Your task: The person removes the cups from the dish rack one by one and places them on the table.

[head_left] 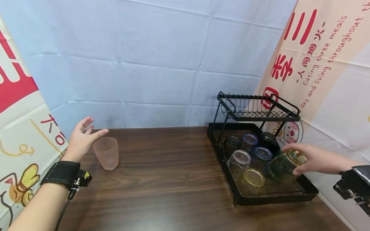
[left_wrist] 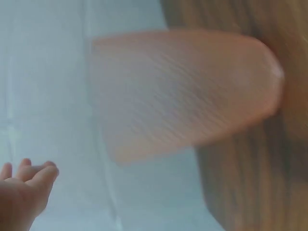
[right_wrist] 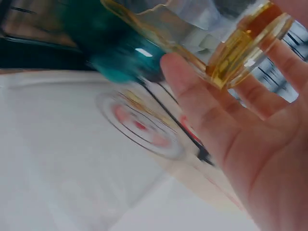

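My left hand (head_left: 82, 138) is raised at the left with its fingers spread and holding nothing. Beside its thumb a frosted pink plastic cup (head_left: 107, 154) stands upright on the table; the left wrist view shows this cup (left_wrist: 187, 91) large and sideways. Over the right front of the dish rack, my right hand (head_left: 315, 158) grips a clear amber-tinted glass (right_wrist: 245, 45) around its thick base end, thumb on one side and fingers on the other. A green glass (head_left: 280, 169) is right by it in the rack, partly overlapped by the held glass.
The black two-tier dish rack (head_left: 240, 200) stands at the right, its upper basket (head_left: 266, 117) above the rear. On its lower tray are a clear glass (head_left: 239, 162), a yellow glass (head_left: 253, 179), blue-rimmed glasses (head_left: 262, 157) and a dark cup (head_left: 268, 139). Printed cloths hang around the brown table (head_left: 164, 179).
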`<state>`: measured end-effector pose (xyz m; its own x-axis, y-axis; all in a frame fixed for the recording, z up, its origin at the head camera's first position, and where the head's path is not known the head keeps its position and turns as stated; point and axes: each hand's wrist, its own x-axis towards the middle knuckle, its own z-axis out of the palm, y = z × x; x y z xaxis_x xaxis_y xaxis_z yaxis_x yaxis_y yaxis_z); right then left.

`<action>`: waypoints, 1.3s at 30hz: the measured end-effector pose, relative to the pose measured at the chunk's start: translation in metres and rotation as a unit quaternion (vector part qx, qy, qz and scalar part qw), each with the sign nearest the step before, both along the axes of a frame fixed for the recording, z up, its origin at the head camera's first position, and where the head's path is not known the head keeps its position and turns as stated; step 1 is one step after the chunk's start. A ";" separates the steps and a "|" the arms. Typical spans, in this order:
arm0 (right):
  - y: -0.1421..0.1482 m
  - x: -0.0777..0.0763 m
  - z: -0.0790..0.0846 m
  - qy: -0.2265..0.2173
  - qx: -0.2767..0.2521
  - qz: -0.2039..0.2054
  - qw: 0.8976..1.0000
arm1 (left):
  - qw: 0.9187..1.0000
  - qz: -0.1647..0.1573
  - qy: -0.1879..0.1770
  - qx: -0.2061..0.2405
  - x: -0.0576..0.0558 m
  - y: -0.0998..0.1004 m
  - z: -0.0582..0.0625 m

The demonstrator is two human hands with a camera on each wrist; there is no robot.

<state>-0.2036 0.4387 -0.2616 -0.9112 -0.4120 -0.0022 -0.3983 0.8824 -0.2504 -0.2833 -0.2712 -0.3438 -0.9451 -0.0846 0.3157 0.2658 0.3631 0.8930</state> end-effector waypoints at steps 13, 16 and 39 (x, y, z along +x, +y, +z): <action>-0.121 -0.028 0.069 0.059 -0.199 0.063 0.976 | 0.983 -0.127 0.051 0.120 0.007 0.113 0.043; -0.167 -0.049 0.057 0.049 -0.303 0.109 0.946 | 0.963 -0.195 0.045 0.180 0.004 0.149 0.042; -0.331 -0.089 -0.055 -0.010 -0.577 0.099 0.811 | 0.870 -0.232 -0.042 0.434 0.005 0.196 0.035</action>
